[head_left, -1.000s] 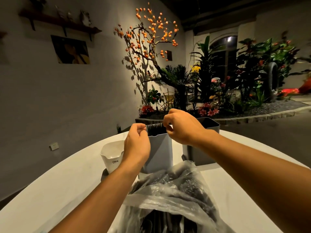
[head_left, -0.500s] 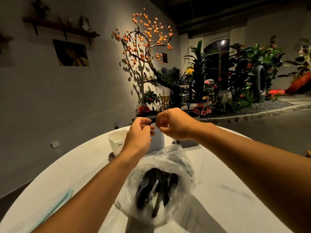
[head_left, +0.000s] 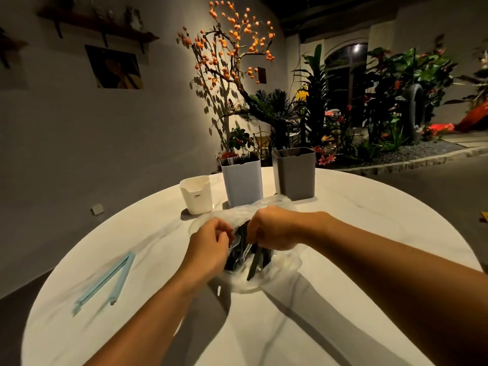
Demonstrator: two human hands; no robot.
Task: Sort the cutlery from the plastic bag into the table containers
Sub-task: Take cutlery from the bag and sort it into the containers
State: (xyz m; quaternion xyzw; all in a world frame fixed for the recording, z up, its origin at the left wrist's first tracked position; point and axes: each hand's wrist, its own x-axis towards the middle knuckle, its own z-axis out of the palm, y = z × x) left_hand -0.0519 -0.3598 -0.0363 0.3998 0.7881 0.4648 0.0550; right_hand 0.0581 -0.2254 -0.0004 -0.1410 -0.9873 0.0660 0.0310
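A clear plastic bag (head_left: 276,276) lies open on the round white table (head_left: 369,233), with black and pale cutlery (head_left: 254,262) showing in its mouth. My left hand (head_left: 208,247) pinches the bag's left rim. My right hand (head_left: 274,228) curls down into the opening with its fingers on the dark cutlery. Behind the bag stand three containers: a small white one (head_left: 196,195), a tall pale blue-grey one (head_left: 243,180) with dark cutlery tips sticking up, and a dark grey one (head_left: 294,173) with a few pieces inside.
A light blue bag clip (head_left: 105,278) lies open on the table's left side. The table edge curves round on the left and right. Beyond it are a wall and a bed of plants.
Both hands came down and back from the top of the pale blue-grey container to the bag's mouth. The view pulled back, so all three containers show.
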